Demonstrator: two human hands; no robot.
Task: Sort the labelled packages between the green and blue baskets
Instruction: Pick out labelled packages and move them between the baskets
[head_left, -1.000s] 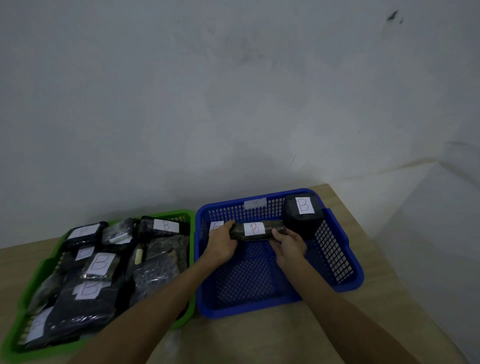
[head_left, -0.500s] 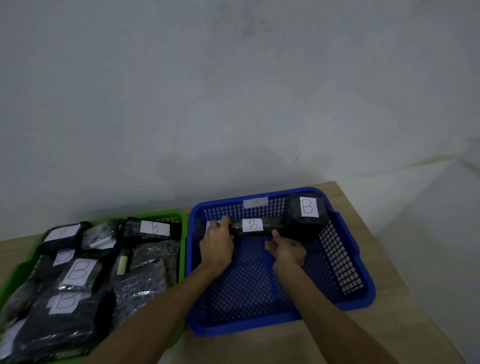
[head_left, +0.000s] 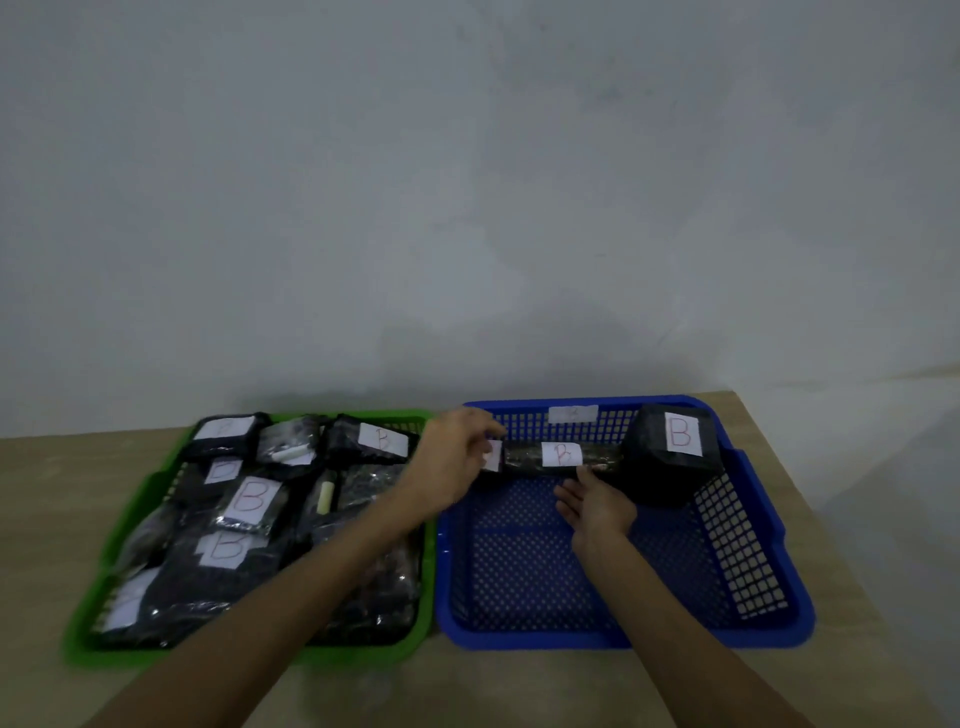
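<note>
A blue basket (head_left: 753, 618) stands on the right, a green basket (head_left: 93, 639) on the left. Along the blue basket's far wall lies a long dark package (head_left: 563, 457) with a white B label. A bulky black package (head_left: 670, 452) labelled B fills its far right corner. My left hand (head_left: 454, 460) hovers over the gap between the baskets, fingers loosely apart, holding nothing. My right hand (head_left: 597, 501) rests open on the blue basket's floor, fingertips just touching the long package. Several black labelled packages (head_left: 249, 499) fill the green basket.
Both baskets sit on a wooden table (head_left: 467, 691) against a pale wall. The table's right edge lies just beyond the blue basket. A small white label (head_left: 571, 414) is stuck on the blue basket's far wall.
Both hands have let go of the long package, which now lies by the far wall. My left hand has drawn back leftward toward the green basket. The view has swung left.
</note>
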